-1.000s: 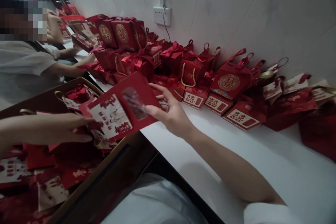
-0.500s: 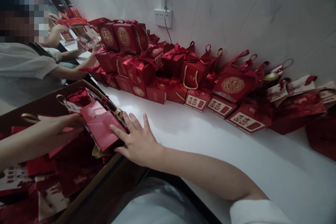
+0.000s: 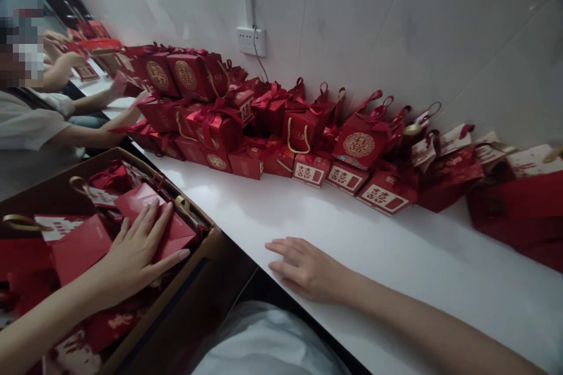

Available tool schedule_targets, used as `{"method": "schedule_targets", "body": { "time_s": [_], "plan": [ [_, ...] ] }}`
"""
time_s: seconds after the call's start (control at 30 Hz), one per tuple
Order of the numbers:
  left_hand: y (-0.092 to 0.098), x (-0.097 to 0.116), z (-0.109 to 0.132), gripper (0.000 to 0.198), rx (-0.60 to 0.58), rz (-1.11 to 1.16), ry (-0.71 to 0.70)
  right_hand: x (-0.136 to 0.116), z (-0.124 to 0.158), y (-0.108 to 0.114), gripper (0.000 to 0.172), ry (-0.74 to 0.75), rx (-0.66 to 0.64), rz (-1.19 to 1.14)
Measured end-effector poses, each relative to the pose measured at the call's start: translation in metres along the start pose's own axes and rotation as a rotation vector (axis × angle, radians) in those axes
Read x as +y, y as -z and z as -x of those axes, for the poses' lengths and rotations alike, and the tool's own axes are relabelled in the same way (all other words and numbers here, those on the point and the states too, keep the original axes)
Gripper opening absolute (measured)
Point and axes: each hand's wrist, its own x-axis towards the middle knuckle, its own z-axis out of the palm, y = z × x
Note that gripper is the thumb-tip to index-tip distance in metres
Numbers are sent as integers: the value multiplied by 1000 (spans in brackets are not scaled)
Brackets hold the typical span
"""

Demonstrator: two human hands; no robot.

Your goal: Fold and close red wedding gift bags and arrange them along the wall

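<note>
My left hand [image 3: 139,246] lies with spread fingers on a red gift box [image 3: 179,231] at the near right corner of a cardboard carton [image 3: 214,234]. Under and around it the carton is filled with more red gift boxes, some with cream printed panels and gold ribbon loops; another plain red box [image 3: 79,249] sits left of my fingers. My right hand [image 3: 305,269] hovers over or rests on the white table [image 3: 246,217] near its front edge, fingers loosely extended and holding nothing; contact with the table is unclear.
Red gift boxes with ribbons and gold emblems [image 3: 211,129] are stacked along the wall, reaching to the right end of the table. A socket [image 3: 251,42] with a cable is on the wall. Beyond the carton at left, a person [image 3: 35,123] handles a red box.
My right hand has left the box and moved right, over the table. My left hand has come onto the box, which sits lower in the carton. The view has turned right.
</note>
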Motion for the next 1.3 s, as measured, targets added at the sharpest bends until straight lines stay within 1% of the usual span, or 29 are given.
{"method": "schedule_targets", "body": {
  "time_s": [0.03,0.1,0.17,0.2,0.23,0.27,0.33,0.37,0.4,0.43,0.47,0.5,0.53,0.6,0.63,0.67,0.73,0.8,0.87,0.97,1.1,1.3],
  "plan": [
    [0,-2,0,92,-1,2,7,-3,15,4,25,-64,-21,-6],
    [4,-3,-1,79,18,22,-27,-9,41,12,28,-173,-48,-14],
    [13,8,-1,63,86,55,-98,-15,63,17,31,-258,-43,-12],
    [20,18,-2,59,129,79,-125,-17,72,19,33,-296,-34,-3],
    [29,33,-2,59,198,102,-79,-19,81,20,34,-331,-25,10],
    [37,52,-3,63,209,134,-57,-21,88,20,35,-364,-19,22],
    [51,97,-4,69,226,257,-75,-23,98,20,36,-424,-13,33],
    [55,121,-5,68,257,328,-92,-24,100,20,37,-452,-6,30],
    [55,144,-7,66,247,408,-110,-25,102,21,37,-481,2,20],
    [51,167,-11,62,220,503,-145,-26,102,21,37,-512,15,9],
    [45,187,-17,58,165,582,-158,-26,101,22,37,-537,29,-1],
    [36,205,-24,54,97,648,-151,-25,99,23,37,-552,37,-12],
    [25,220,-34,52,73,709,-138,-24,97,24,37,-560,45,-24],
    [2,244,-57,51,71,769,-127,-21,92,27,36,-561,57,-58],
    [-7,253,-69,52,87,757,-142,-19,89,29,36,-558,62,-81],
    [-15,259,-81,52,115,730,-154,-17,87,30,36,-559,68,-105],
    [-25,268,-102,54,183,668,-173,-14,84,33,37,-570,79,-149],
    [-28,271,-116,56,254,631,-154,-11,83,35,37,-586,89,-190],
    [-29,270,-124,57,305,604,-117,-8,82,33,37,-605,107,-229],
    [-32,268,-127,58,326,537,-101,-2,83,25,39,-594,139,-256],
    [-39,266,-124,60,315,442,-84,7,85,14,42,-544,155,-275],
    [-38,267,-124,64,309,378,-46,13,87,13,48,-564,185,-337]
  ]
}}
